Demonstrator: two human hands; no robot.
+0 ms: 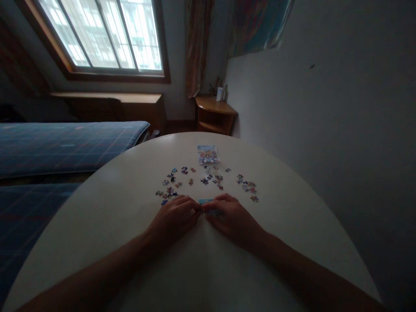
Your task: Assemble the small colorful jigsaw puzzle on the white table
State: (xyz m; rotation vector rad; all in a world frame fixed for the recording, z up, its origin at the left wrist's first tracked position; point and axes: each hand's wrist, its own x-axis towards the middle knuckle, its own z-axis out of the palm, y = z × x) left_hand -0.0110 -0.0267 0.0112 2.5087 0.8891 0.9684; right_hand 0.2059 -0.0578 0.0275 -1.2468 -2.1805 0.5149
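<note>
Close to me on the table lies a small blue joined section of jigsaw puzzle (205, 201), mostly covered by my fingers. My left hand (178, 214) is closed in a pinch at its left edge, on a puzzle piece largely hidden by the fingertips. From the right, my right hand (230, 215) curls over the section, thumb and fingers gripping it. Fingertips of both hands nearly touch. Loose puzzle pieces (170, 190) lie left of my left hand, more pieces (212, 177) lie ahead, and another group (248, 186) sits to the right.
A printed picture sheet (208, 154) lies beyond the pieces on the round white table (282, 203). A bed with a plaid blue mattress (71, 143) stands at left. A wooden corner shelf (216, 106) is behind the table, and a wall (325, 108) rises at right.
</note>
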